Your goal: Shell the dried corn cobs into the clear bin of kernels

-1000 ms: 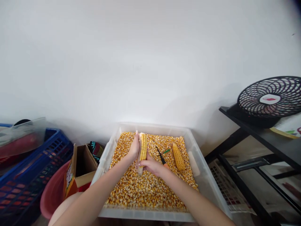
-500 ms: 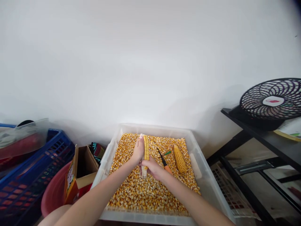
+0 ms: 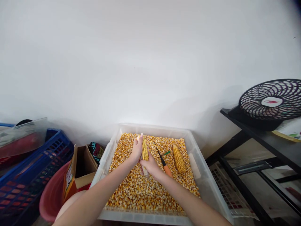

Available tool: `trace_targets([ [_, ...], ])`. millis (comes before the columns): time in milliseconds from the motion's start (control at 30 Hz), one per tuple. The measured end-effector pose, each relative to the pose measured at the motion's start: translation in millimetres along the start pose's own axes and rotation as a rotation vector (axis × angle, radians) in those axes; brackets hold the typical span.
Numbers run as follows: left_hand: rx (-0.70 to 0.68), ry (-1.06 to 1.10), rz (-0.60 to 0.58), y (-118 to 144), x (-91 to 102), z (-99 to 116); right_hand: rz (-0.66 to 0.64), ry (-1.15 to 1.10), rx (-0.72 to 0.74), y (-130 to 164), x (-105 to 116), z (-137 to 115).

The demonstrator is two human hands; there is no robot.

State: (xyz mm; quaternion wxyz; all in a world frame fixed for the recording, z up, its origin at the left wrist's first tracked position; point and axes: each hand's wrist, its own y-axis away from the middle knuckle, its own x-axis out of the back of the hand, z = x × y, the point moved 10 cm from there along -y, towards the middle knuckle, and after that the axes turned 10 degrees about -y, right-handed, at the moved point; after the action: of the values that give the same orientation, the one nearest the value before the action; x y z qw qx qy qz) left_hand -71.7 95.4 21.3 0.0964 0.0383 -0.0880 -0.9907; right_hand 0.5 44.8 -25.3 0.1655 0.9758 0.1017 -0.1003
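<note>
Over a bed of loose corn kernels (image 3: 141,194), both hands grip one ear of corn (image 3: 145,151). Part of it is stripped down to pale cob at the near end; yellow rows still cover the far part. My left hand (image 3: 137,150) is closed along its left side, thumb up near the far tip. Lower down, my right hand (image 3: 150,164) is wrapped around it from the right. To the right of my hands lie a pointed tool with an orange handle (image 3: 167,171) and a second, full ear of corn (image 3: 179,159).
A translucent plastic bin (image 3: 157,126) holds the kernels, against a white wall. On the left are a blue crate (image 3: 54,141), a pink basin (image 3: 50,197) and an open cardboard box (image 3: 86,180). A black fan (image 3: 270,100) sits on a black metal stand (image 3: 244,185) at right.
The ear of corn has turned and tilted, its near end swinging slightly right. My left thumb now stands more upright. My right hand keeps hold. The camera view shifts slightly.
</note>
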Motion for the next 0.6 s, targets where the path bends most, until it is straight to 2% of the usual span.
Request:
trace_targets([
  [100,-0.067,-0.092,0.058,0.6,5.4,8.0,0.058,-0.014,0.063,1.6,5.2,-5.3],
  [167,-0.097,-0.124,0.063,-0.1,6.3,10.2,0.048,-0.045,0.064,2.7,3.6,-5.2],
  [333,-0.169,-0.162,0.055,-4.0,8.4,11.2,-0.010,-0.159,-0.091,6.1,-4.2,9.2],
  [433,-0.219,-0.147,0.044,-6.0,10.1,16.8,-0.064,-0.248,-0.141,8.2,-10.2,9.8],
  [500,-0.214,-0.100,0.012,-6.6,8.7,20.3,-0.068,-0.247,-0.135,7.6,-10.1,5.8],
  [600,-0.113,0.014,-0.057,-5.7,2.9,18.1,-0.024,-0.138,-0.079,3.7,-4.8,-1.5],
])
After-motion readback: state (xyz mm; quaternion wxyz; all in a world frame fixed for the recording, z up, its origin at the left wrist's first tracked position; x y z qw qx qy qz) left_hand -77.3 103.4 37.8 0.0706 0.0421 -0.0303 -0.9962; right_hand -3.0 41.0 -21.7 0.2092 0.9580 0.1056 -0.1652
